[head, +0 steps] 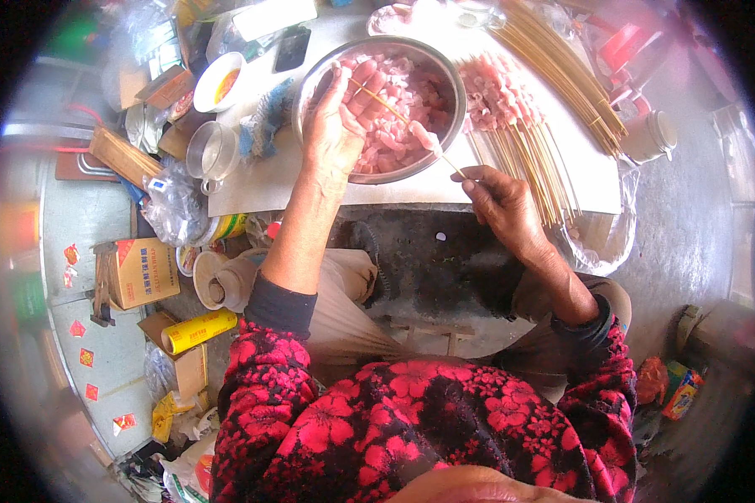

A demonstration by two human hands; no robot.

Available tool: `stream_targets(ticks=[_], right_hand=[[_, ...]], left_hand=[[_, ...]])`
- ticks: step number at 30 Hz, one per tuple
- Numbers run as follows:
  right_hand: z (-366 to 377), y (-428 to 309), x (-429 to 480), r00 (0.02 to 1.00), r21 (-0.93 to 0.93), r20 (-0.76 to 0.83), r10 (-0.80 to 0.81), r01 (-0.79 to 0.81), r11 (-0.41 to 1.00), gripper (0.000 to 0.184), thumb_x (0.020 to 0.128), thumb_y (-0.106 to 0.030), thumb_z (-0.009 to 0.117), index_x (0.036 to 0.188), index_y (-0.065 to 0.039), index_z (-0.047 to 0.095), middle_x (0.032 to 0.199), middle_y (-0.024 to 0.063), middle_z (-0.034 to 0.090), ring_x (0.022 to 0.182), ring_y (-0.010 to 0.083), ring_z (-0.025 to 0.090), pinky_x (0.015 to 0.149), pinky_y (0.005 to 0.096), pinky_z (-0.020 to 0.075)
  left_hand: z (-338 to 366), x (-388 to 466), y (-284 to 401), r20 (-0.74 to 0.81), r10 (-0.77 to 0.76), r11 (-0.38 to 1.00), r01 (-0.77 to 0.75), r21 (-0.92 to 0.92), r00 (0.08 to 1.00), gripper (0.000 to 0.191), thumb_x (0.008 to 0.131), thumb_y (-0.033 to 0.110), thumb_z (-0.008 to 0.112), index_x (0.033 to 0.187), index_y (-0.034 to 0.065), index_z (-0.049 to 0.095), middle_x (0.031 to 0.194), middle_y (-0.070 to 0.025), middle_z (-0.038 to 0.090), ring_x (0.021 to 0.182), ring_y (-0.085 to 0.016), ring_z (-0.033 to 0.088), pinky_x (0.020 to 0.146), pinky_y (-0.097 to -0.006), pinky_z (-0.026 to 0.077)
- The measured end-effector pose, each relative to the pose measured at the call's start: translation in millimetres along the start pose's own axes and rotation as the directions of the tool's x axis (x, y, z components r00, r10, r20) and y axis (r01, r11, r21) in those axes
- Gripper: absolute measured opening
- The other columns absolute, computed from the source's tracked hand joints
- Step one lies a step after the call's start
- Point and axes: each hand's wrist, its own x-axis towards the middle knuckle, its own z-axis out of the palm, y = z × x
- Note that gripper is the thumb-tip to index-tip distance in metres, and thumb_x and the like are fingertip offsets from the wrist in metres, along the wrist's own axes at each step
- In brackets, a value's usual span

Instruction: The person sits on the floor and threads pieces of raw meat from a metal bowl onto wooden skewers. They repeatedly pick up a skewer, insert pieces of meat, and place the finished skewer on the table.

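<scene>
A bamboo skewer (382, 102) slants over a round metal basin (460, 94) of cut raw meat (387, 148). One lump of meat (424, 136) is threaded on it, nearer its lower right end. My left hand (343, 116), palm turned up above the basin, has the upper end of the skewer at its thumb and fingers. Just outside the basin's lower right rim, my right hand (503, 198) pinches the other end between thumb and forefinger. To the right lies a pile of loaded meat skewers (503, 94), their bare sticks pointing towards me.
Bundled bare skewers (566, 82) lie at the table's right, beside a lidded white jar (651, 135). Along the left are a white bowl (220, 82), a clear plastic cup (212, 149), a blue cloth (267, 119) and a phone (292, 49). Cardboard boxes (145, 273) stand lower left.
</scene>
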Motion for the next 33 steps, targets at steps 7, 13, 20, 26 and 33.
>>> stream_targets(ticks=[7,13,20,26,33], right_hand=[[2,1,1,0.999,-0.001,0.025,0.024,-0.024,1.000,0.019,0.094,-0.015,0.052,0.103,-0.001,0.061,0.064,-0.0018,0.049,0.051,0.0052,0.042,0.047,0.0213,0.0358],[-1,-5,3,0.994,0.067,0.086,0.073,-0.079,0.995,0.023,0.095,-0.022,0.049,0.101,-0.004,0.062,0.056,0.0016,0.048,0.050,0.0088,0.045,0.050,0.0282,0.0395],[-4,-2,4,0.979,0.211,0.191,0.070,-0.110,0.971,0.025,0.097,-0.023,0.045,0.100,-0.004,0.060,0.054,-0.0027,0.040,0.049,0.0061,0.039,0.046,0.0230,0.0329],[-9,-2,3,0.983,0.225,0.171,0.073,-0.111,0.968,0.025,0.098,-0.023,0.044,0.099,-0.003,0.059,0.054,-0.0042,0.037,0.047,0.0051,0.036,0.044,0.0211,0.0292],[-10,-3,2,0.979,0.199,0.182,0.088,-0.125,0.972,0.024,0.097,-0.022,0.045,0.099,-0.003,0.060,0.053,-0.0039,0.038,0.047,0.0060,0.037,0.044,0.0227,0.0296]], left_hand=[[6,-1,-10,-0.065,0.026,1.000,-0.026,0.006,0.998,0.022,0.092,0.019,0.054,0.110,0.0063,0.055,0.108,-0.0150,0.063,0.097,-0.026,0.063,0.084,-0.0419,0.054],[11,-1,-14,-0.088,0.040,0.998,-0.036,0.044,0.995,0.023,0.092,0.021,0.055,0.110,0.0070,0.057,0.108,-0.0143,0.063,0.096,-0.025,0.064,0.083,-0.0389,0.053],[7,1,-15,-0.021,0.001,0.997,0.000,0.081,1.000,0.026,0.093,0.021,0.053,0.114,0.0066,0.055,0.111,-0.0152,0.062,0.100,-0.026,0.062,0.083,-0.0379,0.053],[13,3,-4,0.053,0.057,0.991,-0.063,0.116,0.997,0.031,0.095,0.019,0.048,0.122,0.0048,0.050,0.117,-0.0175,0.058,0.104,-0.027,0.061,0.080,-0.0362,0.055],[13,4,-5,-0.025,0.115,0.954,-0.103,0.280,0.993,0.027,0.093,0.015,0.050,0.117,0.0027,0.052,0.111,-0.0171,0.060,0.099,-0.027,0.063,0.078,-0.0360,0.056]])
